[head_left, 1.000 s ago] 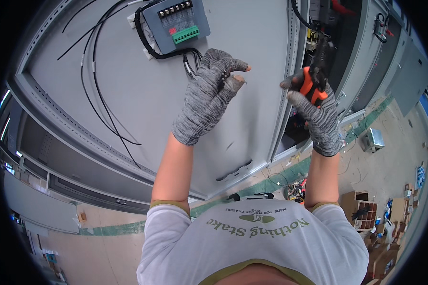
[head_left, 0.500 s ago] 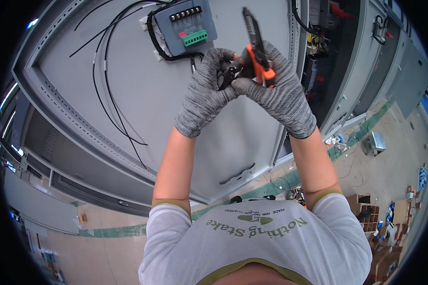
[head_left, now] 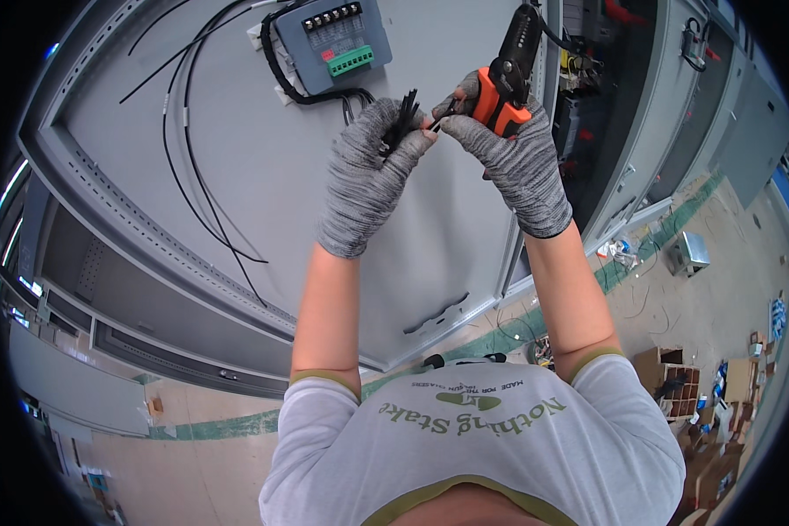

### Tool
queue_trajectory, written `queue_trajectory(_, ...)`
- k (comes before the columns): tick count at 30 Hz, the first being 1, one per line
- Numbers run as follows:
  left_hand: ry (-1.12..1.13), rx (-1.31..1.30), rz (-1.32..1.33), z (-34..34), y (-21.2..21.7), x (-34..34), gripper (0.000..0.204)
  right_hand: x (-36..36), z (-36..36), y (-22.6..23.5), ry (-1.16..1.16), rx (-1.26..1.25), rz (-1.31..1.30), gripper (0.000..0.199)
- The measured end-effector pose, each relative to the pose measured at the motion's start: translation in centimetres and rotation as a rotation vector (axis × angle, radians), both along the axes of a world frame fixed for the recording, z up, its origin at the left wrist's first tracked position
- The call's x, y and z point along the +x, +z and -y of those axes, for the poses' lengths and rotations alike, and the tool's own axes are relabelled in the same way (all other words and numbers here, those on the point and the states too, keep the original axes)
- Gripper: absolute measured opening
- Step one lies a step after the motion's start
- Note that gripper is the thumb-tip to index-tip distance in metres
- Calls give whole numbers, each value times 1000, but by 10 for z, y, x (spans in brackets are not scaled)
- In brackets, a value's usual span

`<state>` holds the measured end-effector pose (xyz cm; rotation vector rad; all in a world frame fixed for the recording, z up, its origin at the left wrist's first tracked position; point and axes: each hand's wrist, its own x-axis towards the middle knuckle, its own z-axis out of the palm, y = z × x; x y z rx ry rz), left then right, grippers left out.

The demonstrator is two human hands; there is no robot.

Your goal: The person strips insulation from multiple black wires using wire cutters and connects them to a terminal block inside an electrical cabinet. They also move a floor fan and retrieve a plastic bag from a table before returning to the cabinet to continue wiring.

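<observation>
My left hand point(head_left: 359, 180), in a grey knitted glove with bare fingertips, is closed round a bundle of black wires point(head_left: 402, 123) whose loose ends stick up. My right hand point(head_left: 528, 175), gloved the same way, holds wire strippers point(head_left: 502, 103) with orange and black handles, their dark jaws pointing up and away. The fingertips of both hands meet at a thin black wire between them. Just beyond my left hand is a blue-grey meter module point(head_left: 329, 44) with a green terminal block point(head_left: 351, 60). A black wrapped cable point(head_left: 280, 74) curves round its side toward my left hand.
The module sits on a large grey cabinet door panel point(head_left: 307, 210). Long loose black wires point(head_left: 188, 158) hang at its left. An open cabinet with wiring point(head_left: 579, 96) stands to the right. On the floor are a metal box point(head_left: 690, 254) and a compartmented cardboard box point(head_left: 675, 381).
My hands have drawn slightly apart, and the black wire ends show in my left hand. The wire strippers have shifted right and turned in my right hand.
</observation>
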<state>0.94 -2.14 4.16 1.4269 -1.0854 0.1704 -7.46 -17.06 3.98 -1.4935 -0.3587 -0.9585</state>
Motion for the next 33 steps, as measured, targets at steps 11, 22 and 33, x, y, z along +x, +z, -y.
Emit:
queue_trajectory(11,64,-51,216,10,-5,-4,20,-4,-10,-9,-79,119,28,30)
queue_trajectory(22,149,-43,65,9,-2,-14,13,-9,0,-49,82,-95,120,31)
queue_trajectory(33,47,-48,-46,9,0,-20,13,-17,32,-33,-661,-788,-27,57)
